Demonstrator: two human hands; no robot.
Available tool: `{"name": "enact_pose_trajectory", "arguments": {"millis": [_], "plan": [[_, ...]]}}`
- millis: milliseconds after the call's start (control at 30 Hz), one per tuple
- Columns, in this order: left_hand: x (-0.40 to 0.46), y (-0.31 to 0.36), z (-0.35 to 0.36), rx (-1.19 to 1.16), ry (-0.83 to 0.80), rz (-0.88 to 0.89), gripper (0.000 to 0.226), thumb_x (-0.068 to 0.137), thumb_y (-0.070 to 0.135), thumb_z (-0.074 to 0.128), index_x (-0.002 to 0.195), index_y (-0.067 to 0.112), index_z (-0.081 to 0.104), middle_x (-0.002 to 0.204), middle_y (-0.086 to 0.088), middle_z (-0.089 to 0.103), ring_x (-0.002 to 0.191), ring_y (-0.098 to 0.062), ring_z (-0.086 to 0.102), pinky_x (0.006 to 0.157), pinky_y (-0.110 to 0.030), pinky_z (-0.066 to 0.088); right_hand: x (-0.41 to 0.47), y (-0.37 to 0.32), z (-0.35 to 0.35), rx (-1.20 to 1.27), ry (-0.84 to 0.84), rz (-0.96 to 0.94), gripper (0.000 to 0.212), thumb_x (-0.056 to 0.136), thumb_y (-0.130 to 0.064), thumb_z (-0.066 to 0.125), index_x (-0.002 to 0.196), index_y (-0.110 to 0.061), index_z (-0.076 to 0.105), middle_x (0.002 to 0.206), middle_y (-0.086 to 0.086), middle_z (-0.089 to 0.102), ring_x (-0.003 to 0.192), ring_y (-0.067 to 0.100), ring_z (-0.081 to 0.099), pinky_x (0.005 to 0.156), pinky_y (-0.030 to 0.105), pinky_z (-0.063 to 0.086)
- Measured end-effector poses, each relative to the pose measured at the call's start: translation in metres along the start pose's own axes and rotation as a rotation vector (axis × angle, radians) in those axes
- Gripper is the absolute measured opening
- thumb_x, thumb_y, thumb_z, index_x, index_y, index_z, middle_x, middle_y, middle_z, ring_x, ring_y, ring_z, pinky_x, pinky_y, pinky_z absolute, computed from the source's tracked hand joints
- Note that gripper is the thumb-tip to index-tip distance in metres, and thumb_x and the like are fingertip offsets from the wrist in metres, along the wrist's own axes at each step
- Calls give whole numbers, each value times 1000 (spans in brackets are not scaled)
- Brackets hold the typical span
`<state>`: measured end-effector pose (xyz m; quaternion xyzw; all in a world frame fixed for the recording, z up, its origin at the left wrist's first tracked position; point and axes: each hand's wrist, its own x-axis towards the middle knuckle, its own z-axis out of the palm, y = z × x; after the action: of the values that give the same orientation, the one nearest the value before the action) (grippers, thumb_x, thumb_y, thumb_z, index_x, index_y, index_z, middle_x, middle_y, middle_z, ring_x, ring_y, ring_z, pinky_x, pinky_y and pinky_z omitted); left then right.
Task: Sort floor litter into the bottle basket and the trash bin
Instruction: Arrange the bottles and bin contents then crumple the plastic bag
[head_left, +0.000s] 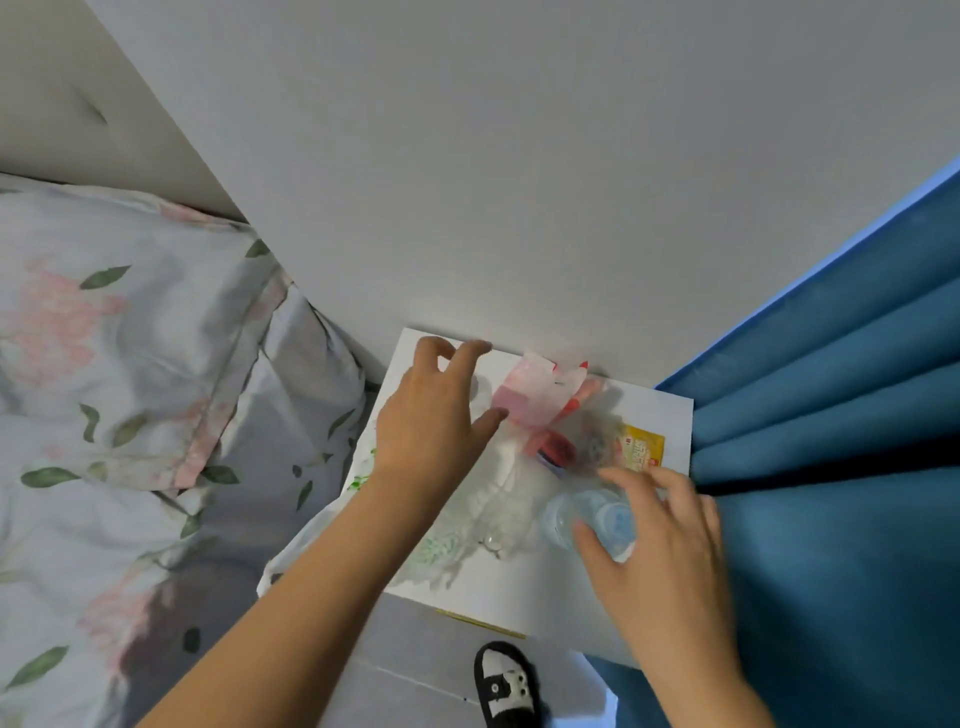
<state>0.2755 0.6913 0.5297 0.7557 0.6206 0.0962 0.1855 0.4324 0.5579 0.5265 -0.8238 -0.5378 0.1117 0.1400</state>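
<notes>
A clear plastic bottle (592, 519) is gripped by the right hand (660, 540) on the white table (519, 587). The left hand (434, 415) is held open — fingers spread — over a white plastic bag (488, 499), beside pink wrappers (535, 400) and a yellow packet (641, 449).

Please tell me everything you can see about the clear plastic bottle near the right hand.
The clear plastic bottle looks transparent and bluish, with ridged walls. It stands on the white tabletop, seen from above, beside crumpled plastic bags. The right hand curls around it, thumb on its near side. Its cap cannot be made out.
</notes>
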Motion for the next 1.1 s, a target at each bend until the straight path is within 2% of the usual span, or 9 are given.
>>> {"name": "enact_pose_trajectory", "arguments": {"millis": [100, 233, 300, 433, 567, 667, 800, 1000, 1100], "plan": [[11, 2, 4, 74, -118, -42, 36, 88, 37, 61, 120, 24, 54, 123, -2, 49, 92, -26, 61, 63, -29, 39, 1, 9, 3, 97, -131, 43, 33, 71, -27, 77, 100, -32, 61, 108, -6, 52, 78, 24, 61, 57, 37, 52], [10, 8, -13, -24, -59, -57, 26, 88, 31, 62, 109, 16, 60, 112, -5, 51, 85, -30, 59, 68, -34, 47, 4, 10, -4, 191, -156, 23, 27, 64, -9, 82, 83, -19, 67, 92, 1, 57, 69, 27, 61, 60, 28, 47], [3, 7, -30, -106, 55, -41, 24, 85, 31, 65, 104, 17, 61, 108, -3, 52, 82, -28, 59, 70, -38, 50, 10, 5, -19, 212, -65, -64, 31, 54, -1, 85, 76, -15, 68, 85, 5, 60, 63, 19, 56, 60, 13, 37], [-35, -20, -78, -255, 396, -32, 22, 79, 32, 72, 97, 23, 64, 101, 6, 53, 75, -6, 53, 65, -21, 48, 14, -27, -64, 227, 39, -216, 33, 53, -10, 86, 76, -24, 66, 84, -2, 60, 72, 4, 50, 53, 10, 36], [-110, -83, -113, -347, 646, -103, 19, 82, 40, 68, 100, 37, 61, 116, 14, 51, 109, -1, 55, 79, -32, 55, 11, -75, -96, 381, -37, -394, 18, 65, -29, 66, 75, -43, 59, 86, -18, 62, 71, -5, 56, 56, 13, 43], [-184, -137, -129, -411, 756, -239, 20, 84, 48, 64, 100, 51, 52, 117, 26, 53, 118, -5, 55, 86, -15, 48, -16, -116, -92, 404, -168, -495, 19, 66, -39, 59, 68, -57, 55, 83, -30, 64, 75, -2, 63, 66, 13, 45], [-306, -203, -128, -342, 833, -543, 20, 83, 44, 67, 97, 49, 54, 102, 23, 63, 88, -5, 64, 77, -26, 53, -109, -171, -52, 435, -171, -662, 24, 68, -42, 67, 90, -45, 57, 104, -27, 64, 88, 8, 65, 69, 41, 56], [-520, -270, -108, -296, 798, -909, 21, 80, 27, 73, 96, 33, 60, 92, 24, 61, 79, 12, 56, 65, -1, 38, -295, -269, 28, 395, -529, -973, 31, 68, -25, 80, 90, -35, 60, 101, -25, 64, 89, -9, 58, 72, 2, 43], [-632, -293, -92, -287, 798, -1089, 24, 78, 26, 75, 94, 36, 60, 85, 23, 62, 76, 9, 58, 61, -4, 40, -395, -297, 71, 353, -751, -1107, 26, 71, -21, 75, 91, -29, 62, 95, -19, 65, 90, -5, 56, 71, 2, 42]]}}
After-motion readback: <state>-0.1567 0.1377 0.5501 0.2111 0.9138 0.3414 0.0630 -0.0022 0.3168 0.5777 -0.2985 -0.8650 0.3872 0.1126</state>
